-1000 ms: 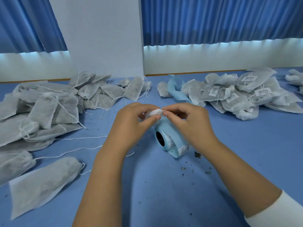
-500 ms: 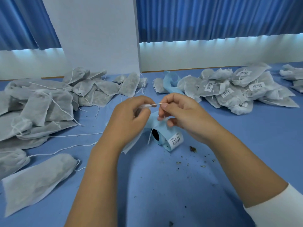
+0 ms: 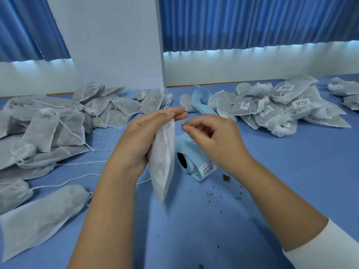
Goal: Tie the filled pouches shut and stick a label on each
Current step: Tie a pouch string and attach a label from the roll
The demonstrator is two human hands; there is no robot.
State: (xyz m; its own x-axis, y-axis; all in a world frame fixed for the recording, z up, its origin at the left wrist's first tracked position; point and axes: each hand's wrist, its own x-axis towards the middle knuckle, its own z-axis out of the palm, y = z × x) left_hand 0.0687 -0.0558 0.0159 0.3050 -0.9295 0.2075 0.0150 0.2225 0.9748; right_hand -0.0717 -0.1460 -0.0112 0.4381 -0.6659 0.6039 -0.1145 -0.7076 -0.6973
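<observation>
Left hand [image 3: 139, 140] pinches the pouch [image 3: 163, 162], neck up, body hanging straight down. I see the right hand [image 3: 211, 138] just beside that neck, fingers curled. Can't tell if it holds anything.

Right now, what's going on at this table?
A person's left hand holds a filled white fabric pouch upright above the blue table, gripping near its top. The right hand hovers beside it, fingers curled; whether it pinches the drawstring is unclear. A light-blue label roll lies behind the pouch. Piles of unlabelled pouches sit left, labelled pouches right.
</observation>
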